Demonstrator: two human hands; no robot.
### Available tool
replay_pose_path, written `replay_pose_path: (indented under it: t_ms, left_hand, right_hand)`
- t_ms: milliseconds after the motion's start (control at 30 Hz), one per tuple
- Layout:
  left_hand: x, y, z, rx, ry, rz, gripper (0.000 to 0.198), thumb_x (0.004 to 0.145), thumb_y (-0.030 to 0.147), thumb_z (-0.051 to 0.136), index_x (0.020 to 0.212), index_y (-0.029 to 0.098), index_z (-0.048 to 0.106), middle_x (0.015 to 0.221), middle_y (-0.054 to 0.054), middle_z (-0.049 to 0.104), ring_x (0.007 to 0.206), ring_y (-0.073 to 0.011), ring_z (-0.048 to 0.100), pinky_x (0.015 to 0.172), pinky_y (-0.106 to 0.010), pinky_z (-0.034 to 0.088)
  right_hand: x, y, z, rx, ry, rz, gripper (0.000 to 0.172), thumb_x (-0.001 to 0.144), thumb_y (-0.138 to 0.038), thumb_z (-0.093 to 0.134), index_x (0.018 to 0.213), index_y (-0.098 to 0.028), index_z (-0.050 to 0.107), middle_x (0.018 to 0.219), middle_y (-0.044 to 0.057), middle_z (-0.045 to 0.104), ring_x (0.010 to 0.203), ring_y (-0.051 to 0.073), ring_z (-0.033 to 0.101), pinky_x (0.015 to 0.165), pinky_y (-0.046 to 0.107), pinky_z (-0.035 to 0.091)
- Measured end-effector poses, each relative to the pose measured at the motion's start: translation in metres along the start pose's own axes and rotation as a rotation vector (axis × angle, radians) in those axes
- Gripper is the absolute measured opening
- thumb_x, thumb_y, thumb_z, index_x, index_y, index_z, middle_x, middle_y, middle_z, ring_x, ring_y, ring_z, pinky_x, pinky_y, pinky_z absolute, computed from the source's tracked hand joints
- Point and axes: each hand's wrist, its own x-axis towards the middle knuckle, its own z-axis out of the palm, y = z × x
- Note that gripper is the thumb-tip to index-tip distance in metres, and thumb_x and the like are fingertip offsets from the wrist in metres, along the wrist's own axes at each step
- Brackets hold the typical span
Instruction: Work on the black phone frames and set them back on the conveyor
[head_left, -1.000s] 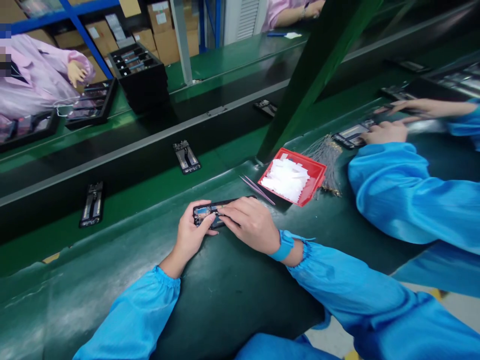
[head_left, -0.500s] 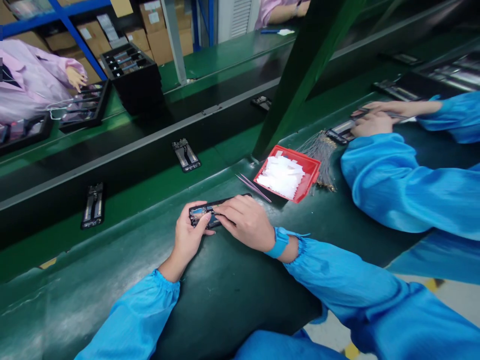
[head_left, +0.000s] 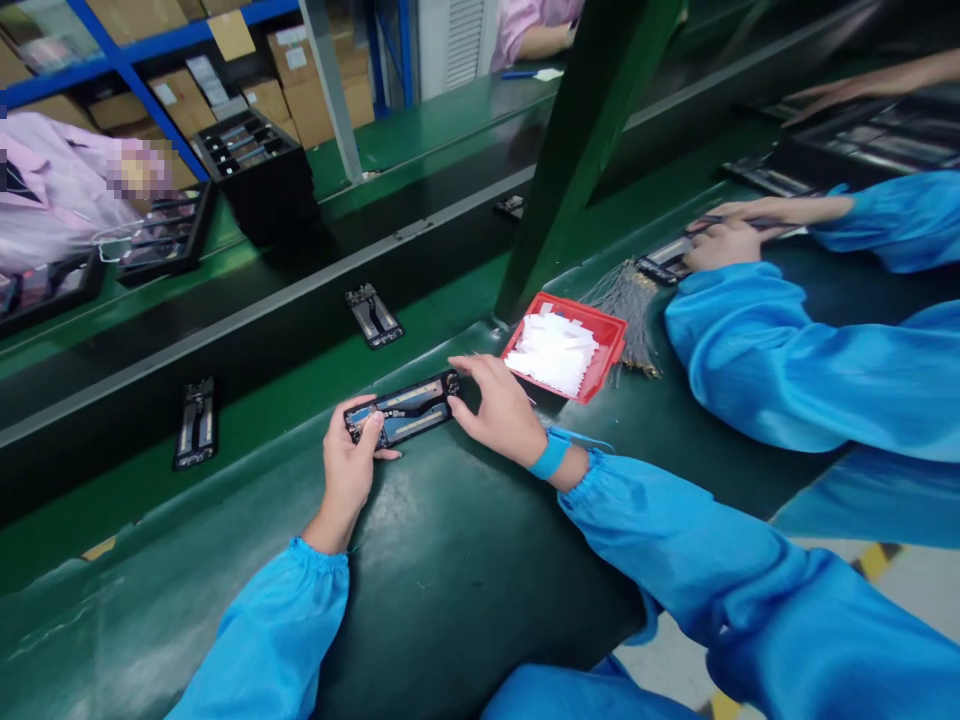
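In my left hand (head_left: 350, 465) is an opened phone body (head_left: 412, 412), a black frame with pale strips and a dark flex cable along its middle. My left thumb presses on its near face while the fingers wrap its left end. At the other end is my right hand (head_left: 501, 408), thumb and fingers apart around the corner; whether they touch the frame I cannot tell. Just beyond that hand stands a red tray (head_left: 619, 340) of white paper-like pieces (head_left: 556, 350). Tweezers beside the tray are mostly hidden by my right hand.
More phone bodies (head_left: 196, 425) (head_left: 373, 316) lie on the green strip behind the work surface. A bundle of thin grey cables (head_left: 634, 315) is right of the tray. A green post (head_left: 559, 160) rises behind it. At right, a co-worker's hands (head_left: 724, 240) handle another phone body.
My right hand has lifted off the middle of the phone body and moved to its right end, uncovering the inside. The phone body has shifted slightly left and up in my left hand.
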Motion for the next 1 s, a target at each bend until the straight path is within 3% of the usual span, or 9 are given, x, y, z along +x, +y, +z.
replay_pose_path:
  t_ms: [100,267,467,633,833,1000]
  left_hand:
    - [-0.003,-0.001,0.000,0.027,-0.016,0.020,0.055,0.081,0.052,0.079,0.121,0.019,0.062,0.104,-0.004,0.068,0.077,-0.0148,0.071,0.051,-0.028,0.067]
    - [-0.011,0.000,0.005,0.060,-0.058,0.061,0.052,0.086,0.052,0.074,0.123,0.019,0.058,0.100,-0.003,0.069,0.074,-0.0144,0.072,0.052,-0.026,0.066]
    - [-0.030,-0.002,0.013,0.197,-0.069,0.146,0.043,0.095,0.048,0.064,0.127,0.021,0.053,0.096,-0.002,0.072,0.059,-0.0108,0.071,0.054,-0.026,0.066]
    - [-0.044,-0.005,0.019,0.307,-0.035,0.193,0.040,0.097,0.045,0.062,0.128,0.021,0.052,0.102,-0.005,0.076,0.055,-0.0112,0.072,0.051,-0.024,0.063]
    - [-0.050,-0.007,0.026,0.400,-0.003,0.267,0.036,0.100,0.040,0.059,0.128,0.020,0.050,0.101,-0.007,0.077,0.064,-0.0157,0.076,0.055,-0.026,0.063]
    - [-0.052,-0.010,0.027,0.454,-0.003,0.358,0.033,0.099,0.037,0.058,0.127,0.020,0.052,0.107,-0.011,0.077,0.078,-0.0201,0.079,0.064,-0.031,0.065]
  right_hand:
    - [0.001,0.011,0.006,0.091,-0.067,0.078,0.042,0.087,-0.021,0.062,0.129,-0.021,0.058,0.097,0.005,0.068,0.085,0.024,0.068,0.084,0.040,0.060]
    - [0.001,0.009,0.007,0.146,-0.070,0.111,0.041,0.086,-0.022,0.062,0.127,-0.022,0.056,0.099,0.004,0.067,0.082,0.022,0.065,0.078,0.037,0.059]
    - [-0.004,-0.003,0.009,0.099,-0.029,0.099,0.050,0.087,-0.034,0.072,0.131,-0.022,0.050,0.122,0.012,0.062,0.106,0.030,0.065,0.095,0.047,0.057]
    - [-0.007,-0.014,0.011,0.082,-0.008,0.116,0.066,0.084,-0.044,0.080,0.135,-0.021,0.044,0.124,0.014,0.058,0.115,0.034,0.061,0.099,0.053,0.055]
    - [-0.009,-0.022,0.011,0.105,0.019,0.106,0.067,0.083,-0.044,0.082,0.133,-0.022,0.044,0.123,0.014,0.057,0.116,0.034,0.060,0.100,0.054,0.055]
    - [-0.012,-0.025,0.012,0.135,0.023,0.112,0.070,0.080,-0.046,0.086,0.131,-0.022,0.044,0.138,0.019,0.049,0.135,0.038,0.049,0.110,0.059,0.049]
